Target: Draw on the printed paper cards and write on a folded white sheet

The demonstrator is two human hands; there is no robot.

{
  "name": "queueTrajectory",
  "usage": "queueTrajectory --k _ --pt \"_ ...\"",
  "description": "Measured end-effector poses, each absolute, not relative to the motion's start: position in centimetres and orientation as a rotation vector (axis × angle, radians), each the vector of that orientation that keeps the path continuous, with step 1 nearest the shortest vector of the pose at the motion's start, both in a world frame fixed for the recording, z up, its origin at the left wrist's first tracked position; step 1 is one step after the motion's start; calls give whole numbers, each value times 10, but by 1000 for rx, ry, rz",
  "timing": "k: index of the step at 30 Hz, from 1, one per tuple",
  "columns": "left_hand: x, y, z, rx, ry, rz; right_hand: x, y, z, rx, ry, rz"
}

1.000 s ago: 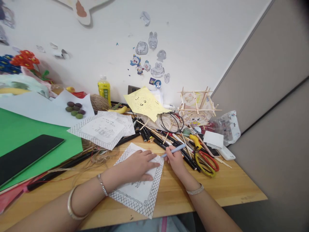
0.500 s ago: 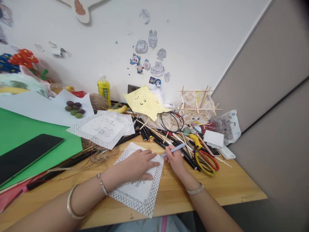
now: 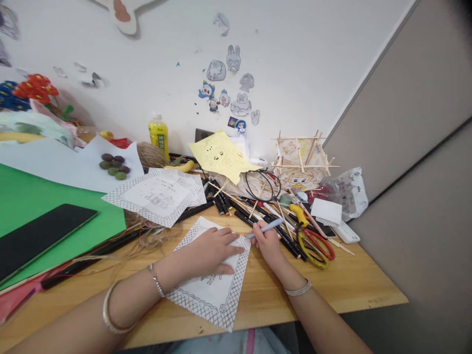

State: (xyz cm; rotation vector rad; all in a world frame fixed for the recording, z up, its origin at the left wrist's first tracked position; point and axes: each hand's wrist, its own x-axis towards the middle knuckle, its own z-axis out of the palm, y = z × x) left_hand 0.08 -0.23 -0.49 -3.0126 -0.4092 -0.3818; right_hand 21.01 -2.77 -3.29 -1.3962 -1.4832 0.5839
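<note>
A white sheet of paper (image 3: 217, 300) with a hand-drawn crosshatched border lies at an angle near the table's front edge. My left hand (image 3: 210, 253) rests flat on it with the fingers spread, covering much of the drawing in its middle. My right hand (image 3: 267, 243) grips a light blue pen (image 3: 272, 225), whose tip is at the sheet's upper right corner. Behind my left hand lies a second sheet with a similar border (image 3: 158, 196), bearing a drawing and some writing.
Black markers (image 3: 287, 241) and thin sticks crowd the table behind my right hand, beside yellow-handled scissors (image 3: 312, 250). A stick frame (image 3: 300, 164), a yellow paper (image 3: 217, 156) and a yellow bottle (image 3: 159, 135) stand toward the wall. At left, a black tablet (image 3: 44, 236) lies on green paper (image 3: 106, 216).
</note>
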Motion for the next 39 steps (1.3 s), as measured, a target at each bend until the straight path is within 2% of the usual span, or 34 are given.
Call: queueTrajectory --k 25,39 --pt "0 -1 -8 -3037 -400 -421 209 -31 -32 -1401 -1410 652" --pt "0 -1 -3 -3046 -367 -394 213 -29 -32 -1388 -1474 572"
